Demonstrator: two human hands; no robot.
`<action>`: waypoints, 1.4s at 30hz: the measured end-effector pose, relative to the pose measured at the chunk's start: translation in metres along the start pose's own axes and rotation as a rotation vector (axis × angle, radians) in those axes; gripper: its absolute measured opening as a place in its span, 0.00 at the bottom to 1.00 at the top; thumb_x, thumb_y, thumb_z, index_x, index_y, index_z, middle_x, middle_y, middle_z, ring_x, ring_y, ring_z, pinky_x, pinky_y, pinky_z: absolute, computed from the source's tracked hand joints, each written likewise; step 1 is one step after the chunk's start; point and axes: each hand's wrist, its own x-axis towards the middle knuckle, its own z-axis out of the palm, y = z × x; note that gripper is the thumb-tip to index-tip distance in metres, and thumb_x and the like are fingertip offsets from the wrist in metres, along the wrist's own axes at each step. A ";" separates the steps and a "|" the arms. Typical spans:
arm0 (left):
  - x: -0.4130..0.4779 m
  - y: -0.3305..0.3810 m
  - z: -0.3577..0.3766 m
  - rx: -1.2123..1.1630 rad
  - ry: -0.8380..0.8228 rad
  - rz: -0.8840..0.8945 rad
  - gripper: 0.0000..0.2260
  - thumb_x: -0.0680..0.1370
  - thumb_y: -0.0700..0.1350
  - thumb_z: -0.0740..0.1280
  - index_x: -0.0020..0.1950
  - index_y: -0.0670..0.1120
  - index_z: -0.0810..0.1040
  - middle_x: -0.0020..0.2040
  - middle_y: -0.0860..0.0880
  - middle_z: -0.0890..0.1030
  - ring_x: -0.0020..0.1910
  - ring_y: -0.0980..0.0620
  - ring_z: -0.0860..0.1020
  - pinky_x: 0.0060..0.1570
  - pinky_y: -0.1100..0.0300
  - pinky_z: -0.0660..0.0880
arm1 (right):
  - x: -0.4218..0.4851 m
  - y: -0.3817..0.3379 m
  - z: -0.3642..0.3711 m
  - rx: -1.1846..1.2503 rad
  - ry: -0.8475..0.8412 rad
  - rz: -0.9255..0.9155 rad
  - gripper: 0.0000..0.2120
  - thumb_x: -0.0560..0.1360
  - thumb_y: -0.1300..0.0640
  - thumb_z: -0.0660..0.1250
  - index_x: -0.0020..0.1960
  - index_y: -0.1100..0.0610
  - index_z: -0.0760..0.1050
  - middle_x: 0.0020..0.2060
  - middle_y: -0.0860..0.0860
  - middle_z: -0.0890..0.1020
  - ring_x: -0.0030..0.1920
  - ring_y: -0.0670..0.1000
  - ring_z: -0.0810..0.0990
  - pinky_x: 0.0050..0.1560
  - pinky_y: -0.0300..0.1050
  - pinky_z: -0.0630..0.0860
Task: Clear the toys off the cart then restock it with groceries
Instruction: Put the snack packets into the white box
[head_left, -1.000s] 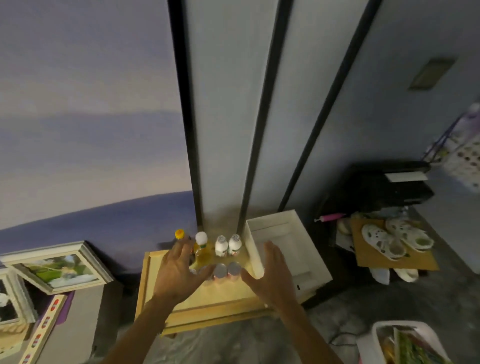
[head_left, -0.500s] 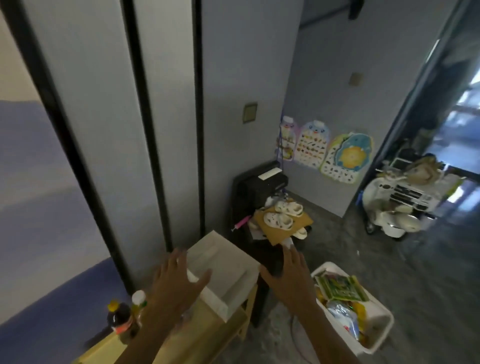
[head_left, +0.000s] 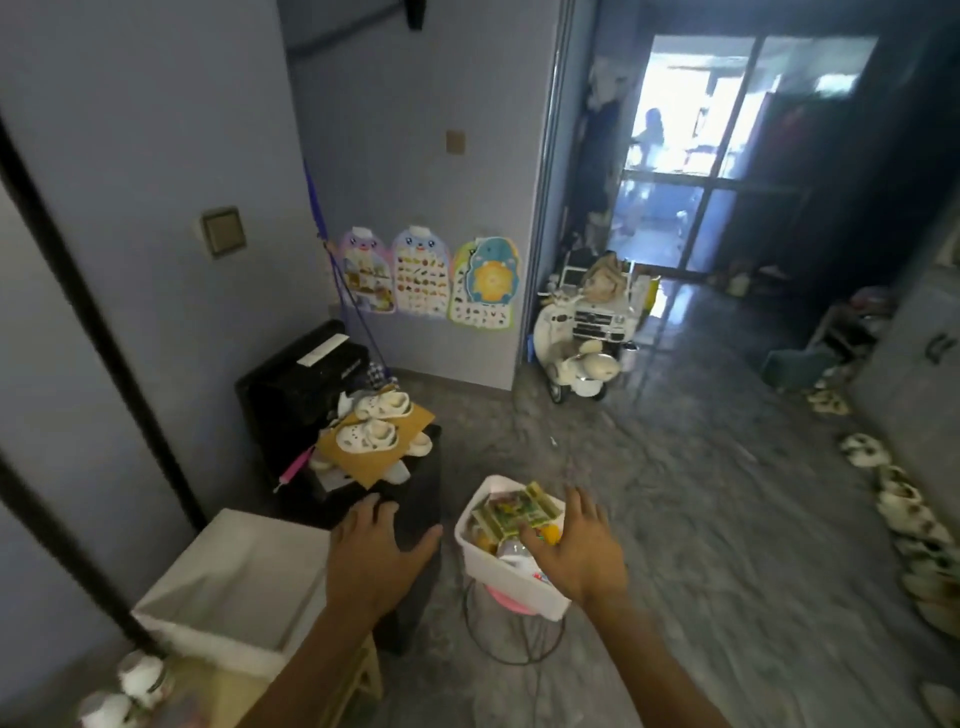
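Holding packets, bottle: white bin (head_left: 511, 577), right hand (head_left: 579, 551) above.

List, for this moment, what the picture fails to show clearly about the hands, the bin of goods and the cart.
- White bin, head view: the right hand covers part of its contents, and whether it touches them is unclear.
- Wooden cart: cut off by the bottom edge, partly behind the left hand's forearm.
- Bottles: blurred, labels unreadable.
- White box: the inside bottom is not visible.
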 end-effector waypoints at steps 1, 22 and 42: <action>0.007 0.015 0.010 0.007 -0.006 0.018 0.49 0.71 0.82 0.49 0.80 0.51 0.71 0.82 0.47 0.67 0.81 0.45 0.65 0.78 0.45 0.65 | 0.006 0.016 -0.004 -0.006 -0.002 0.022 0.54 0.69 0.18 0.53 0.82 0.56 0.62 0.80 0.55 0.68 0.78 0.59 0.66 0.74 0.60 0.70; 0.124 0.142 0.167 0.076 -0.099 -0.071 0.43 0.76 0.79 0.58 0.76 0.48 0.74 0.77 0.45 0.73 0.75 0.44 0.73 0.71 0.44 0.71 | 0.177 0.155 0.020 -0.092 -0.258 -0.010 0.45 0.74 0.24 0.63 0.79 0.54 0.64 0.73 0.54 0.75 0.70 0.58 0.75 0.64 0.54 0.75; 0.313 0.105 0.348 0.009 -0.335 -0.361 0.54 0.63 0.90 0.47 0.64 0.47 0.76 0.61 0.45 0.81 0.63 0.42 0.79 0.61 0.47 0.75 | 0.402 0.206 0.250 -0.229 -0.610 -0.135 0.50 0.62 0.10 0.52 0.73 0.40 0.67 0.64 0.44 0.80 0.62 0.52 0.82 0.59 0.56 0.81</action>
